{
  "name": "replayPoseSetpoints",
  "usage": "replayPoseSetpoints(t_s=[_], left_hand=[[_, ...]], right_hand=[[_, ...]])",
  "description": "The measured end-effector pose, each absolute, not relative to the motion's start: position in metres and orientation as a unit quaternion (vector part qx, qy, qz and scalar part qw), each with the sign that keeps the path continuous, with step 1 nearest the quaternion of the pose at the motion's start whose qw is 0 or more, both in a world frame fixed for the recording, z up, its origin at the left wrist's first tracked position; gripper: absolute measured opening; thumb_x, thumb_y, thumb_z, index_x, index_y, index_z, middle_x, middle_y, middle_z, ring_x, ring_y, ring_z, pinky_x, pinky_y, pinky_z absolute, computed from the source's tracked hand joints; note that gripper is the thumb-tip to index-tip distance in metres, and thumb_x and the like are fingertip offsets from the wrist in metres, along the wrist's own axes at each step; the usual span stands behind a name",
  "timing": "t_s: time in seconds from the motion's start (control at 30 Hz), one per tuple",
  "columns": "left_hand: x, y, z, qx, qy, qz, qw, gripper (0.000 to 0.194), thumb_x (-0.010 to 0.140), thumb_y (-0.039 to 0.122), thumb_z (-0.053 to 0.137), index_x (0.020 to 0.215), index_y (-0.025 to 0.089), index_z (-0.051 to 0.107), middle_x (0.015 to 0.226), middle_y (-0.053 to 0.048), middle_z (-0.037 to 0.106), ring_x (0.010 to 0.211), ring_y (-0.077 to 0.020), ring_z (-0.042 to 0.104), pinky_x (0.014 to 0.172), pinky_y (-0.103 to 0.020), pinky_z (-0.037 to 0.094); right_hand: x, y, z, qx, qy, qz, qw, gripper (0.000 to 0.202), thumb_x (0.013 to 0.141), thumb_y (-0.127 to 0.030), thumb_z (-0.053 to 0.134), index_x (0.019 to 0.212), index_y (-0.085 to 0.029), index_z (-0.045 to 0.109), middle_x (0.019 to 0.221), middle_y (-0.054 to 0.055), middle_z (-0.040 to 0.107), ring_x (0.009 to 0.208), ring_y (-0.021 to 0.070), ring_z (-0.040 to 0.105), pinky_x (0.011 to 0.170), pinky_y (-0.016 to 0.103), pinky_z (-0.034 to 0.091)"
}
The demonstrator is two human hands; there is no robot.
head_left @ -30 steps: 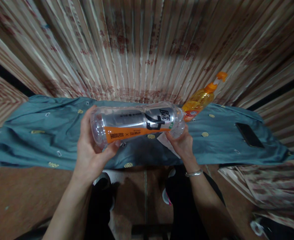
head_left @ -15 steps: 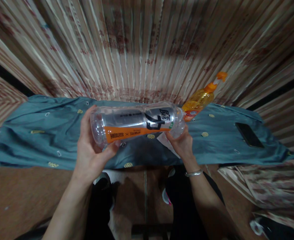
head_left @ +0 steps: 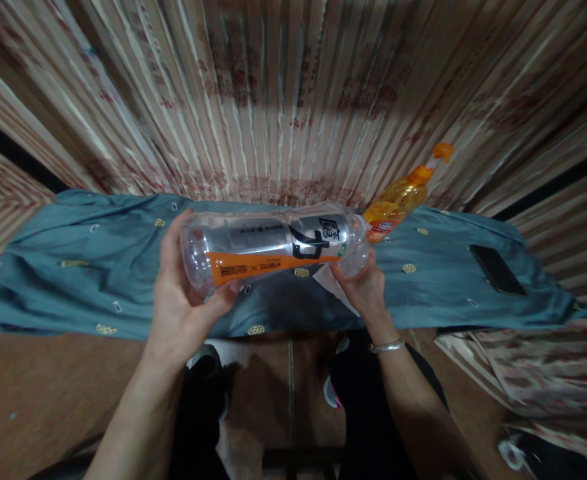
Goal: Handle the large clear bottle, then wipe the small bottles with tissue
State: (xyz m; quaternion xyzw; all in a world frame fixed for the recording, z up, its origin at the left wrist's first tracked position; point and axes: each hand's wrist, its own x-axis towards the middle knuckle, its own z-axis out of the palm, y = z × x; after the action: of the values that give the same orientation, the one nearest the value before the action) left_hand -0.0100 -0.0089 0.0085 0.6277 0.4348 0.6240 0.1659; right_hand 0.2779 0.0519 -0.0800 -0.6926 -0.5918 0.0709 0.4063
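A clear plastic bottle point(head_left: 268, 243) with a silver and orange label lies sideways in the air between my hands, above the cloth-covered table. Its broad base end is gripped by my left hand point(head_left: 180, 293), thumb along the lower side. My right hand point(head_left: 363, 283) is closed around the narrower neck end; some of those fingers are hidden behind it. Just beyond the neck end stands a pump bottle point(head_left: 396, 203) of orange-yellow liquid with an orange head. A white sheet or tissue point(head_left: 333, 287) lies on the cloth, partly covered by my right hand.
A blue-green patterned cloth point(head_left: 88, 267) covers the long narrow table. A dark phone point(head_left: 498, 270) lies toward its right end. Pleated curtains point(head_left: 273, 100) hang right behind the table. Below, my legs and shoes show on the tiled floor point(head_left: 278, 387).
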Motion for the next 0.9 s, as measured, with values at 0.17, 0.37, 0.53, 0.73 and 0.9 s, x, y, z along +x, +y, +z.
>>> replayPoseSetpoints(t_s=[0.17, 0.37, 0.53, 0.73, 0.9], left_hand=[[-0.0095, -0.0093, 0.0096, 0.63, 0.437, 0.621, 0.162, 0.09, 0.066, 0.048, 0.088, 0.145, 0.025, 0.05, 0.137, -0.009, 0.059, 0.122, -0.0276, 0.062, 0.103, -0.045, 0.056], [-0.0087, -0.009, 0.0113, 0.626, 0.43, 0.627, 0.17, 0.089, 0.065, 0.045, 0.09, 0.143, 0.026, 0.052, 0.135, -0.009, 0.061, 0.119, -0.0257, 0.064, 0.093, -0.038, 0.061], [-0.0073, -0.0093, 0.0112, 0.618, 0.43, 0.634, 0.177, 0.089, 0.063, 0.044, 0.091, 0.143, 0.028, 0.053, 0.135, -0.008, 0.061, 0.12, -0.0254, 0.063, 0.093, -0.036, 0.061], [-0.0081, -0.0091, 0.0098, 0.623, 0.433, 0.628, 0.174, 0.09, 0.065, 0.045, 0.09, 0.145, 0.028, 0.051, 0.138, -0.008, 0.059, 0.122, -0.0269, 0.063, 0.099, -0.042, 0.059], [-0.0092, -0.0087, 0.0085, 0.621, 0.435, 0.627, 0.177, 0.092, 0.064, 0.046, 0.09, 0.145, 0.029, 0.051, 0.138, -0.008, 0.06, 0.124, -0.0274, 0.062, 0.101, -0.043, 0.057]], right_hand=[[0.2778, 0.0524, -0.0785, -0.696, -0.592, 0.08, 0.4, 0.081, 0.073, -0.053, 0.074, 0.139, -0.012, 0.05, 0.117, 0.02, 0.075, 0.104, 0.0367, 0.073, 0.085, 0.047, 0.059], [0.2779, 0.0521, -0.0792, -0.694, -0.592, 0.076, 0.403, 0.082, 0.073, -0.056, 0.072, 0.139, -0.012, 0.049, 0.118, 0.02, 0.074, 0.105, 0.0372, 0.073, 0.086, 0.047, 0.058], [0.2785, 0.0518, -0.08, -0.691, -0.595, 0.075, 0.404, 0.08, 0.074, -0.055, 0.071, 0.139, -0.013, 0.049, 0.118, 0.019, 0.074, 0.104, 0.037, 0.073, 0.085, 0.047, 0.058], [0.2782, 0.0524, -0.081, -0.686, -0.599, 0.057, 0.409, 0.08, 0.075, -0.058, 0.07, 0.138, -0.012, 0.051, 0.117, 0.02, 0.075, 0.102, 0.0363, 0.074, 0.083, 0.046, 0.059], [0.278, 0.0519, -0.0809, -0.692, -0.595, 0.061, 0.404, 0.079, 0.075, -0.057, 0.07, 0.138, -0.013, 0.05, 0.116, 0.017, 0.075, 0.101, 0.0349, 0.074, 0.083, 0.046, 0.059]])
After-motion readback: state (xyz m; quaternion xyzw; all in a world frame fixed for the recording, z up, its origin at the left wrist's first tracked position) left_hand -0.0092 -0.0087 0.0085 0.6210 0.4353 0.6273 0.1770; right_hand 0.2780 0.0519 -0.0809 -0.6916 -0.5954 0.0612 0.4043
